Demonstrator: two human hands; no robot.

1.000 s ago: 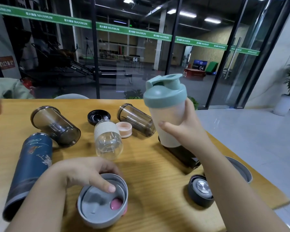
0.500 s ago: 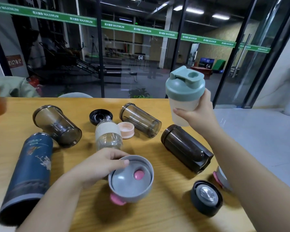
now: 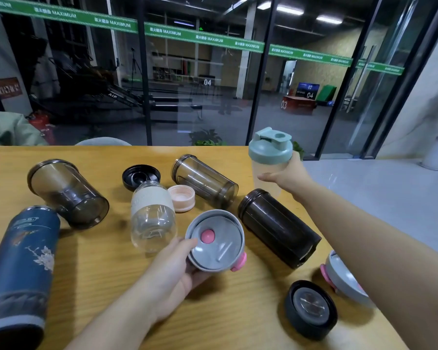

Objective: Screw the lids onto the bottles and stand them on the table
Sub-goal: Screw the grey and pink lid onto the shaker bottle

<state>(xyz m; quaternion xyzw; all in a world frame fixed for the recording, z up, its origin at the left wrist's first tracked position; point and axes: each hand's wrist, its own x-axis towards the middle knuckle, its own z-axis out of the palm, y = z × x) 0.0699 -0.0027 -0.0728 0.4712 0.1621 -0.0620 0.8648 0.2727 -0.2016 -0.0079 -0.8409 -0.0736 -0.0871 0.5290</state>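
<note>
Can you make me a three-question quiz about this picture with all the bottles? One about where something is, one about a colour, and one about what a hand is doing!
1. Where does the peach lid lie?
A. between the clear bottle and a smoky bottle
B. on the blue flask
C. on the floor

2. What colour is the shaker bottle lid?
A. red
B. mint green
C. black

3. What does the left hand do?
A. lies flat on the table
B. holds the grey lid
C. points away

Answers: 1 A, it sits on the table between them. 2 B, the cap is pale green. 3 B, the fingers grip its rim.
</note>
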